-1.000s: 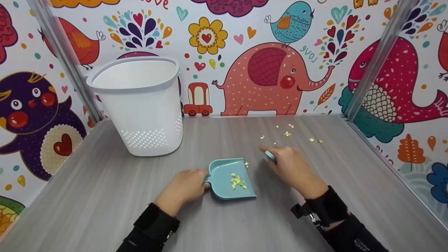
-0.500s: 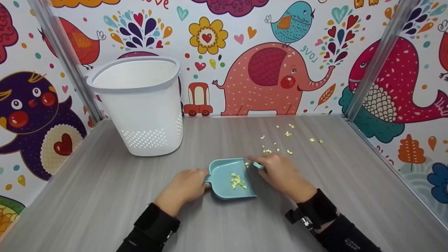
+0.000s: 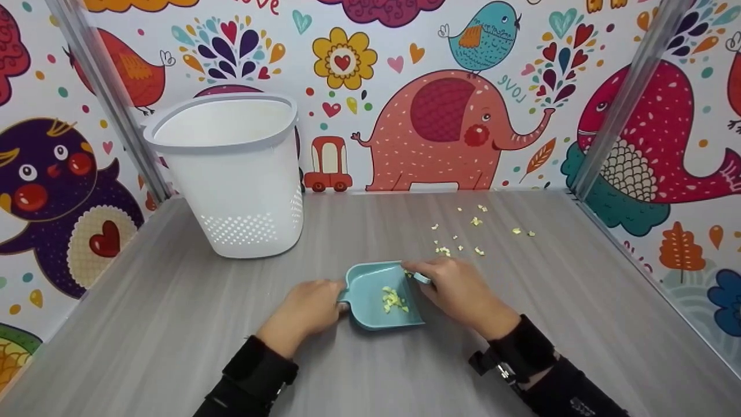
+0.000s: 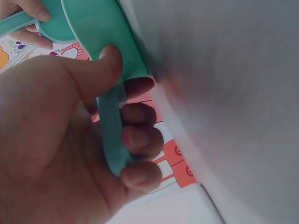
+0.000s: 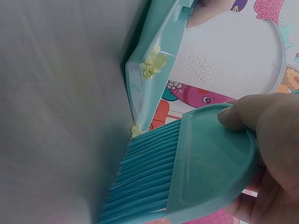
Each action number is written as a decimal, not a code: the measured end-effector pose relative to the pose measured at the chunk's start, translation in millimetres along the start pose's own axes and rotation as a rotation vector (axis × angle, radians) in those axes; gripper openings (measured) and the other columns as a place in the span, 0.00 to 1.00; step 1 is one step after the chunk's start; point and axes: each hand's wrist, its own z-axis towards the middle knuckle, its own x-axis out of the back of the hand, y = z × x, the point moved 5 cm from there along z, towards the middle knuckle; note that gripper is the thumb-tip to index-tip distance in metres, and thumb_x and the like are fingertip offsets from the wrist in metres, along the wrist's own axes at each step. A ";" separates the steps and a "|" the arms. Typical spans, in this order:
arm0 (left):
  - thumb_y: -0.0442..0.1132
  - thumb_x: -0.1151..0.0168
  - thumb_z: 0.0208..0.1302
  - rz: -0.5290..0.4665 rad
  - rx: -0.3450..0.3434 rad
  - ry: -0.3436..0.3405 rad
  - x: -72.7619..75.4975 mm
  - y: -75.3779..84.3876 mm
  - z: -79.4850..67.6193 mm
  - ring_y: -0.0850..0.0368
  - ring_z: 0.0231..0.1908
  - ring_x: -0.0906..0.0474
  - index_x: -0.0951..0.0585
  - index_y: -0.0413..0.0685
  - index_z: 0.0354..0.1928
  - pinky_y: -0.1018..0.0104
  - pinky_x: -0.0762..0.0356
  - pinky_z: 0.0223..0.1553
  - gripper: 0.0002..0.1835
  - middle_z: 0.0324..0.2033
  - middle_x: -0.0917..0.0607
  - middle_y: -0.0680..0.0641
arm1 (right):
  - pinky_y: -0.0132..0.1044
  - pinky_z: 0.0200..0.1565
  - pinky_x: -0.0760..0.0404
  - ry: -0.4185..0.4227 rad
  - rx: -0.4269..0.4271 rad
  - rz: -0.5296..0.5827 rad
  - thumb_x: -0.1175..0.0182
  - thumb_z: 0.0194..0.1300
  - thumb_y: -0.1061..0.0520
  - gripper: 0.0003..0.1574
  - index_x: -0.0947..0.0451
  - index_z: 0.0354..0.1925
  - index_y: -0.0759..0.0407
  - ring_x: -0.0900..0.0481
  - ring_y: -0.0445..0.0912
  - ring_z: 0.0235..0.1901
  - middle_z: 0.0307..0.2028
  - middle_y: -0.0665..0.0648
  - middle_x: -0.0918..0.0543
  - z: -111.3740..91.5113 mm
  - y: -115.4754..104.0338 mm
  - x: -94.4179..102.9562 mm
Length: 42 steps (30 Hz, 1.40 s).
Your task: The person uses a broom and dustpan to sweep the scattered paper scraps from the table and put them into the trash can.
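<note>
My left hand (image 3: 310, 304) grips the handle of a teal dustpan (image 3: 367, 278), which rests on the table with its mouth facing right. Yellow scraps (image 3: 392, 300) lie in a small heap inside the pan. In the left wrist view, the fingers (image 4: 140, 140) curl round the pan's handle. My right hand (image 3: 454, 286) holds a small teal hand brush (image 5: 210, 163) at the pan's mouth. The right wrist view shows its bristles (image 5: 145, 172) down on the table, beside a scrap (image 5: 136, 130) at the pan's lip.
More yellow scraps (image 3: 476, 221) are scattered on the grey table (image 3: 173, 324) beyond my right hand. A tall white basket (image 3: 243, 191) with a grey rim stands at the back left. Printed wall panels (image 3: 393, 58) enclose the back and sides.
My right hand has drawn the brush left and toward me, up to the pan's mouth. Scraps it had covered now show behind it. The left hand and dustpan have hardly moved.
</note>
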 end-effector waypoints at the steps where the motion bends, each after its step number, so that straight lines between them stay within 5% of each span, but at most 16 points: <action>1: 0.37 0.30 0.71 0.000 0.002 0.000 0.0 0.1 -0.1 0.46 0.37 0.16 0.21 0.45 0.35 0.43 0.18 0.46 0.08 0.31 0.16 0.45 | 0.42 0.46 0.11 -0.002 0.002 -0.003 0.22 0.59 0.69 0.30 0.12 0.59 0.54 0.10 0.45 0.42 0.45 0.54 0.08 0.2 -0.7 0.0; 10: 0.38 0.30 0.70 -0.016 0.003 0.005 0.3 0.4 0.2 0.52 0.30 0.27 0.24 0.46 0.30 0.43 0.20 0.41 0.12 0.26 0.23 0.49 | 0.41 0.42 0.11 -0.009 0.032 0.029 0.23 0.60 0.69 0.29 0.12 0.59 0.53 0.10 0.46 0.41 0.45 0.55 0.07 1.5 -13.9 2.8; 19: 0.37 0.30 0.70 -0.016 0.001 0.004 0.6 -0.2 0.3 0.52 0.30 0.26 0.23 0.46 0.31 0.44 0.19 0.41 0.11 0.27 0.23 0.49 | 0.38 0.39 0.13 -0.025 0.044 0.161 0.25 0.63 0.68 0.30 0.13 0.61 0.50 0.13 0.41 0.37 0.41 0.53 0.08 2.5 -28.7 12.0; 28: 0.36 0.30 0.70 -0.012 0.011 -0.003 0.1 -0.8 1.1 0.53 0.29 0.31 0.24 0.46 0.31 0.45 0.20 0.39 0.12 0.26 0.26 0.50 | 0.42 0.54 0.14 0.035 -0.055 0.258 0.23 0.62 0.66 0.30 0.14 0.62 0.54 0.11 0.44 0.54 0.55 0.52 0.10 4.7 -14.2 35.8; 34: 0.37 0.30 0.70 -0.012 0.013 -0.008 -0.3 -1.5 1.0 0.52 0.30 0.28 0.23 0.46 0.31 0.44 0.20 0.40 0.11 0.26 0.26 0.50 | 0.47 0.53 0.13 0.033 -0.150 0.139 0.23 0.62 0.66 0.29 0.13 0.61 0.53 0.10 0.49 0.50 0.53 0.55 0.09 3.1 5.7 32.3; 38: 0.37 0.30 0.70 -0.006 0.003 -0.003 0.1 -0.5 -0.2 0.53 0.30 0.30 0.24 0.46 0.31 0.45 0.21 0.39 0.12 0.25 0.27 0.51 | 0.44 0.47 0.11 0.037 -0.102 -0.029 0.21 0.59 0.68 0.30 0.12 0.59 0.53 0.08 0.47 0.43 0.47 0.56 0.08 2.8 11.1 21.3; 42: 0.37 0.30 0.70 -0.002 -0.005 0.004 0.4 0.5 -0.5 0.54 0.30 0.31 0.24 0.45 0.31 0.45 0.21 0.38 0.12 0.25 0.27 0.51 | 0.42 0.40 0.11 0.023 -0.043 -0.071 0.22 0.57 0.71 0.29 0.11 0.57 0.56 0.09 0.47 0.38 0.43 0.57 0.07 1.7 9.3 11.4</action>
